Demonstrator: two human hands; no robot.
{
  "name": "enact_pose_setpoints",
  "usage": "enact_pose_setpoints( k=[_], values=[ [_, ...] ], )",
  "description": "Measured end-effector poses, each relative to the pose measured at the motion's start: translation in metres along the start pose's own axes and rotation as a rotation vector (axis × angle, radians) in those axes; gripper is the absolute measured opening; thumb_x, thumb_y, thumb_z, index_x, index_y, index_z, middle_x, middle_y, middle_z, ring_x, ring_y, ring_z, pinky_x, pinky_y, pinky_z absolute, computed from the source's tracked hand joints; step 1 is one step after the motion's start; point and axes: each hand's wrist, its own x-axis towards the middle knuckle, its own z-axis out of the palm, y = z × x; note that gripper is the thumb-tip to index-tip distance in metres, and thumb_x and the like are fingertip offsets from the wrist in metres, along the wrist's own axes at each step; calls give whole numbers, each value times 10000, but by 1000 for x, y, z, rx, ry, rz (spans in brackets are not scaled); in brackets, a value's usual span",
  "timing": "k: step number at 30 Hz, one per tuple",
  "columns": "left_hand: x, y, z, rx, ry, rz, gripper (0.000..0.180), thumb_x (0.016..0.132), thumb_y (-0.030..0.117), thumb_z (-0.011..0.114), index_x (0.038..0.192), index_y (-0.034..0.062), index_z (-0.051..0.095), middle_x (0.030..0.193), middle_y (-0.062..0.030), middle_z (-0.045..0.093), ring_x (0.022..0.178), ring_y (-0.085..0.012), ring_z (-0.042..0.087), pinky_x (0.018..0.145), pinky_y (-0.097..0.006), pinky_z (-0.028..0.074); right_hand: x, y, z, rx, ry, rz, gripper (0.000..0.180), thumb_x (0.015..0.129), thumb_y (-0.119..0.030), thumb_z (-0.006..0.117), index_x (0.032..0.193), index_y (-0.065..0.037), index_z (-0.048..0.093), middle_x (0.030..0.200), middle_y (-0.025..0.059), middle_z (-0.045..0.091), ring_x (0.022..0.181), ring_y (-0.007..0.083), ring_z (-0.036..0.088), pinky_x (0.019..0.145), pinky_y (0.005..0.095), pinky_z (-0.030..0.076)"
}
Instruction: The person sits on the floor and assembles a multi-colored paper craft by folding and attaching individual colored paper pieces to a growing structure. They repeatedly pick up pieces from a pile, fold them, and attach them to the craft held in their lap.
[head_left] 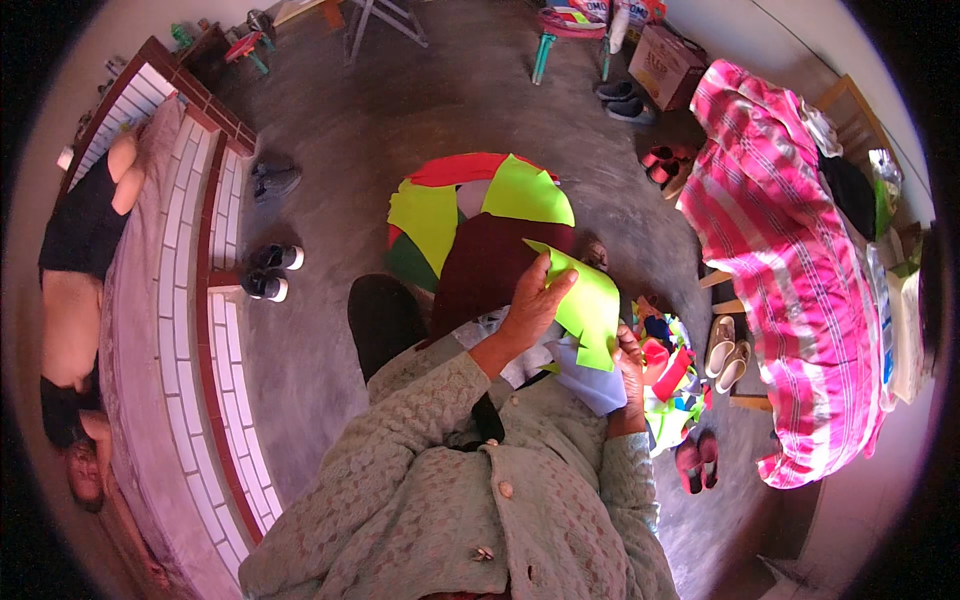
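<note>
My left hand pinches the upper edge of a bright lime-green cut sheet held up in front of me. My right hand grips the same sheet from below at its right lower edge, next to some white fabric. A dark maroon sheet lies over my lap under the green piece. More lime-green, red and dark green sheets are spread on the floor just beyond my knees.
A pile of colourful scraps sits at my right. A pink checked cloth covers furniture on the right. Sandals and shoes dot the floor. A person lies on the tiled platform at left. A cardboard box stands far back.
</note>
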Motion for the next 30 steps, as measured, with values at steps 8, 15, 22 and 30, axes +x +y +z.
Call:
enact_pose_setpoints(
  k=[8,15,22,30],
  values=[
    [43,46,-46,163,40,161,453,898,77,507,1322,22,359,1103,-66,545,974,-117,504,848,-273,423,4,1,-6,-86,-9,-11,380,702,-164,749,1004,-41,554,911,20,551,810,125,531,750,251,437],
    [80,118,-67,69,-72,232,543,916,71,488,1410,69,261,1229,-41,484,1079,-108,460,930,-261,375,3,3,-8,1,8,44,378,707,-148,744,1013,-38,551,858,11,551,756,114,527,710,244,444],
    [127,52,-164,855,121,182,646,809,0,543,1396,73,284,1343,-140,437,1163,-225,485,951,-322,384,7,8,-15,-22,-9,22,362,722,-143,737,1020,-43,559,872,11,549,774,130,534,722,262,450],
    [101,19,-174,1199,359,190,610,755,33,621,1318,81,391,1292,-152,452,1225,-317,403,982,-400,359,5,4,-12,-2,-21,53,353,721,-183,741,995,-84,542,954,105,592,919,306,607,809,444,510]
  ],
)
